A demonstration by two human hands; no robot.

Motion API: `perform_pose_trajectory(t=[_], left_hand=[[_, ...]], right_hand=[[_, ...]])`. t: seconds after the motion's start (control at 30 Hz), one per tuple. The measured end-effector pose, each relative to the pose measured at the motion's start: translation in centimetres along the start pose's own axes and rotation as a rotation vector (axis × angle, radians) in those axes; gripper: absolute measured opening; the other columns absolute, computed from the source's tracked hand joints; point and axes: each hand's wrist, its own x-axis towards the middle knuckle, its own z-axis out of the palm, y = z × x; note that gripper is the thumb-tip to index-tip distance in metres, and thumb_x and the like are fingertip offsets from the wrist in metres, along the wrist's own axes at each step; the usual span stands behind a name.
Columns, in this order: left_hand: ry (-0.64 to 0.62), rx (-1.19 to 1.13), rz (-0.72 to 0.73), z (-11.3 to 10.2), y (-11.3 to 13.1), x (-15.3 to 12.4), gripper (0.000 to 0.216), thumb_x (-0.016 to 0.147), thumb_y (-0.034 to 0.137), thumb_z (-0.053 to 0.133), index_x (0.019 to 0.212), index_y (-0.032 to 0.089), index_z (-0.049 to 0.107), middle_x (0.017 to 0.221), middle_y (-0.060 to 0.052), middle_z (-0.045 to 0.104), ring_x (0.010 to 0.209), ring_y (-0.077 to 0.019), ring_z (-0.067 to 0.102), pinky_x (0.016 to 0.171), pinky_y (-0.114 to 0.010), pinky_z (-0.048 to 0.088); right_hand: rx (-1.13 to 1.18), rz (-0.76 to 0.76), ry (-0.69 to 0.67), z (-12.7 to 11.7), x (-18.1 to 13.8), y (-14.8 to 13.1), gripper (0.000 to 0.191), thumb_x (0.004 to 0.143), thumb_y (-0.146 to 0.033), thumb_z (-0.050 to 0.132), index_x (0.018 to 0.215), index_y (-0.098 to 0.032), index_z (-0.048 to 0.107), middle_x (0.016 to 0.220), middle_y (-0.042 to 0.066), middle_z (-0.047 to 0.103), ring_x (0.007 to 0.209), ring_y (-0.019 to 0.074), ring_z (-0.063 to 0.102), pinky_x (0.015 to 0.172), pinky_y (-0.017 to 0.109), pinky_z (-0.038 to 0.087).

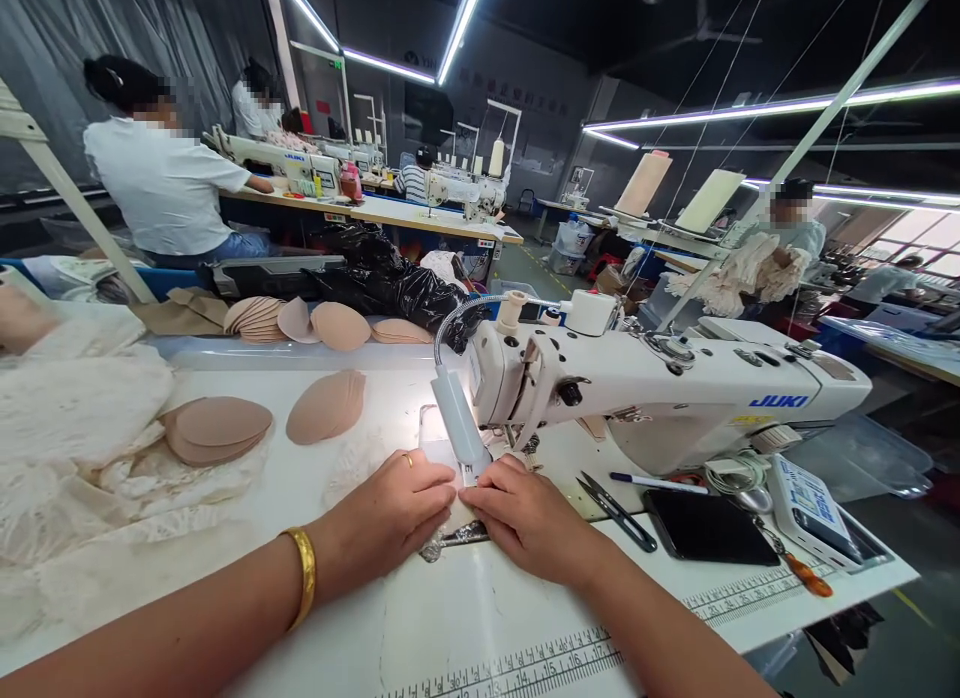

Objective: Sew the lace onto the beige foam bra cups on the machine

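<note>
My left hand [409,503], with a gold bracelet on the wrist and a ring, is closed with its fingertips pressed down just before the sewing machine's needle area. Opposite it, my right hand [525,518] is closed too, its fingertips nearly meeting the left ones. Between them shows a little pale fabric [454,519], mostly hidden by the fingers. The white JUKI sewing machine [675,378] stands just beyond my right hand. A lamp [457,418] on a bendy neck lights the spot and hides the needle.
Beige oval cups [217,428] and another stack [328,406] lie left, by cream lace fabric [75,408]. More cups [341,325] line the back edge. Thread snips [619,513], a pen [658,483] and a black phone [711,526] lie right. Co-workers sit at machines beyond.
</note>
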Motion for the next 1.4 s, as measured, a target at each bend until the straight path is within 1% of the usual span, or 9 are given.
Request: perform_pose_trajectory(t=[0.2,0.37,0.5,0.67,0.87,1.0,1.17,1.3,1.4], left_hand=[[0.009,0.025,0.045,0.5,-1.3,1.0,0.025,0.106,0.015,0.044,0.098,0.020,0.066,0.096,-0.006,0.072,0.080,-0.0220,0.058,0.077,-0.036,0.042],[-0.025,0.082,0.033,0.4,-1.9,1.7,0.028,0.107,0.018,0.044,0.089,0.020,0.066,0.084,-0.003,0.067,0.075,-0.0215,0.054,0.072,-0.034,0.037],[-0.022,0.087,0.049,0.5,-2.2,1.9,0.029,0.108,0.021,0.044,0.096,0.021,0.070,0.090,-0.004,0.069,0.080,-0.0230,0.057,0.075,-0.035,0.037],[-0.029,0.075,0.066,0.7,-2.5,1.9,0.029,0.108,0.020,0.044,0.097,0.021,0.071,0.095,-0.005,0.071,0.082,-0.0222,0.060,0.077,-0.035,0.037],[-0.129,0.147,-0.019,0.2,-2.2,2.5,0.029,0.108,0.020,0.044,0.095,0.018,0.070,0.096,-0.008,0.071,0.089,-0.0269,0.061,0.078,-0.039,0.037],[-0.174,0.192,-0.119,-0.3,-1.5,2.9,0.023,0.103,0.018,0.048,0.098,0.018,0.071,0.100,-0.012,0.070,0.092,-0.0306,0.061,0.077,-0.042,0.037],[-0.161,0.174,-0.214,-0.2,-1.2,3.5,0.019,0.097,0.010,0.050,0.095,0.018,0.067,0.095,-0.010,0.071,0.087,-0.0272,0.063,0.075,-0.038,0.042],[-0.140,0.149,-0.302,-0.6,-1.6,3.0,0.019,0.091,0.004,0.051,0.091,0.018,0.063,0.088,-0.007,0.071,0.078,-0.0234,0.063,0.070,-0.034,0.045],[-0.150,0.142,-0.335,-1.1,-1.5,2.4,0.019,0.091,0.005,0.051,0.095,0.018,0.064,0.092,-0.007,0.072,0.082,-0.0239,0.066,0.072,-0.033,0.047]], right_hand=[[-0.036,0.045,0.037,0.6,-0.1,0.7,0.029,0.101,-0.011,0.053,0.125,-0.022,0.068,0.098,0.007,0.066,0.088,0.0227,0.059,0.069,0.032,0.050],[-0.055,0.085,0.032,0.9,-0.2,1.0,0.033,0.100,-0.010,0.052,0.125,-0.023,0.067,0.097,0.007,0.066,0.077,0.0209,0.060,0.059,0.031,0.044],[-0.061,0.107,0.037,0.9,-0.2,1.0,0.031,0.099,-0.009,0.052,0.122,-0.022,0.068,0.098,0.008,0.066,0.079,0.0215,0.061,0.059,0.031,0.043],[-0.071,0.097,0.050,1.0,-0.2,1.0,0.039,0.098,-0.007,0.051,0.131,-0.023,0.065,0.099,0.007,0.066,0.084,0.0222,0.062,0.059,0.029,0.043],[-0.092,0.114,0.048,1.1,-0.3,1.0,0.029,0.099,-0.010,0.051,0.121,-0.021,0.067,0.098,0.008,0.067,0.083,0.0238,0.062,0.060,0.032,0.044],[-0.071,0.109,0.069,1.5,-0.4,1.4,0.029,0.102,-0.012,0.049,0.123,-0.021,0.066,0.099,0.009,0.067,0.084,0.0237,0.062,0.063,0.033,0.046],[-0.004,0.113,0.109,1.6,-0.4,1.2,0.027,0.102,-0.012,0.048,0.118,-0.020,0.069,0.099,0.009,0.067,0.087,0.0241,0.063,0.072,0.034,0.049],[0.212,0.300,0.065,0.6,0.5,-1.1,0.020,0.104,-0.021,0.050,0.100,-0.022,0.069,0.088,0.004,0.068,0.084,0.0222,0.062,0.076,0.034,0.047],[0.443,0.474,0.007,0.3,1.3,-3.2,0.016,0.101,-0.028,0.054,0.091,-0.023,0.066,0.081,0.000,0.067,0.077,0.0197,0.060,0.072,0.030,0.043]])
